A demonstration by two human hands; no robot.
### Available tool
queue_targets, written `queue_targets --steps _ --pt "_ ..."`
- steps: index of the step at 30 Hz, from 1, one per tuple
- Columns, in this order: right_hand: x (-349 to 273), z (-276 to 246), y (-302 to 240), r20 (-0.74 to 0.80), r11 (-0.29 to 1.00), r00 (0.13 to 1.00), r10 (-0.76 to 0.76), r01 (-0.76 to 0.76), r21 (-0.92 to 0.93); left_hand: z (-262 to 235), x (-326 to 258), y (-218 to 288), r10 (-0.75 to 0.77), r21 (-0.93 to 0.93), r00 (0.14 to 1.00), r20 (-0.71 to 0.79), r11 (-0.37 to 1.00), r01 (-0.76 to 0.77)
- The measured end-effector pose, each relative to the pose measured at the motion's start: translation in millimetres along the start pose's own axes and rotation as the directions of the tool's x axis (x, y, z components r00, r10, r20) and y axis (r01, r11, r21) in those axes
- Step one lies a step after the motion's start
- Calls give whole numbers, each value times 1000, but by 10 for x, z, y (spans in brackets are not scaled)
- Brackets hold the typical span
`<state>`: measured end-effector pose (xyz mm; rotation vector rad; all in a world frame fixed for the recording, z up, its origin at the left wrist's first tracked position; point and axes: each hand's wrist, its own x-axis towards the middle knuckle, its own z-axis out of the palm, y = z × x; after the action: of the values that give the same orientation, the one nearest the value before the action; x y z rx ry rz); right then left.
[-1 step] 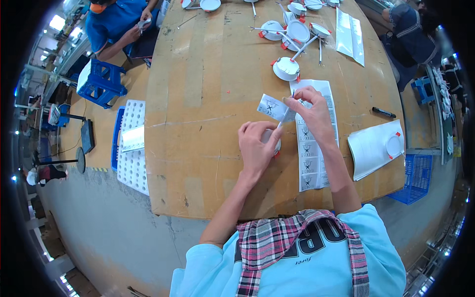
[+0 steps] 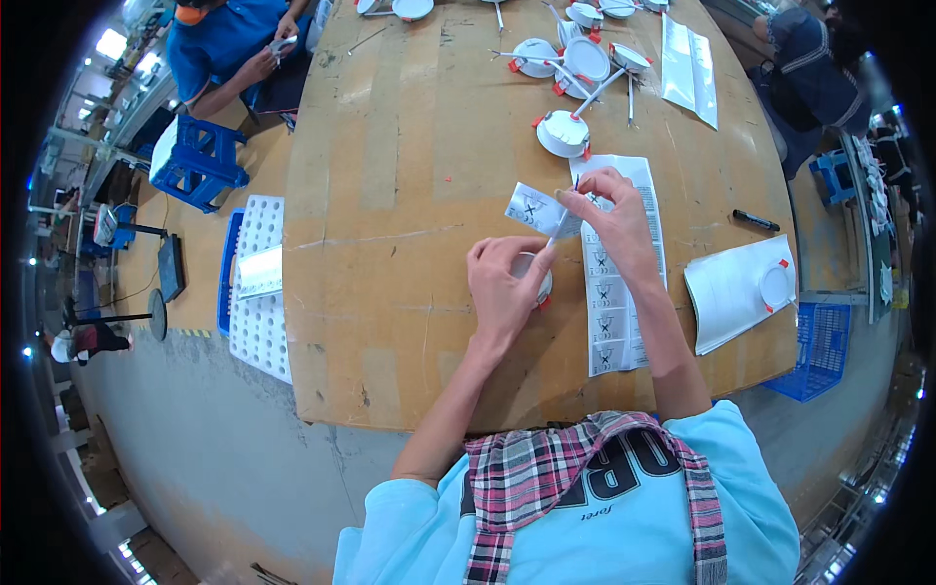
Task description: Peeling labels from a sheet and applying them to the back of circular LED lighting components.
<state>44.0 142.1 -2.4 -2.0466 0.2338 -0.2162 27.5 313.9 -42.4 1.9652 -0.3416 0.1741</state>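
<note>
At the far left, a co-worker in a blue shirt (image 2: 216, 51) sits beyond a blue plastic stool (image 2: 202, 168). Nearer, a white perforated tray (image 2: 260, 341) lies beside the left edge of the cardboard-covered table (image 2: 375, 263). Over the middle of the table, the left hand (image 2: 507, 288) grasps a round white downlight (image 2: 525, 265), its fingers partly hiding the lamp. A printed label (image 2: 527, 206) juts leftward from the lamp's white cable (image 2: 554, 237); the right hand (image 2: 612, 216) pinches the cable's upper end by the label, between thumb and fingers. Beyond the hands sits a cluster of white downlights (image 2: 587, 60) with red clips. A label sheet (image 2: 606, 327) lies partly under the right forearm. Farther right are a black marker (image 2: 756, 221) and a stack of white sheets (image 2: 717, 302) bearing another downlight (image 2: 775, 286).
</note>
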Motion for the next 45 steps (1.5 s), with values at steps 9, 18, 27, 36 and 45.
queue_targets --steps 9,18,27,36,45 --pt "-37 61 -6 -34 990 997 67 -62 123 -8 69 -70 -106 -44 987 120 993 112" --pt "-383 107 -213 -152 992 981 -123 116 -51 55 -20 31 -116 -19 992 -59 993 115" --pt "-382 175 -235 -86 986 995 -42 28 -164 50 -37 78 155 204 978 -137 971 -125" --pt "-380 192 -210 -88 993 996 3 -14 -121 57 -30 82 199 268 972 -123 950 -160" --pt "-394 231 -178 -122 999 992 18 -24 -47 60 -32 56 227 289 965 -128 940 -183"
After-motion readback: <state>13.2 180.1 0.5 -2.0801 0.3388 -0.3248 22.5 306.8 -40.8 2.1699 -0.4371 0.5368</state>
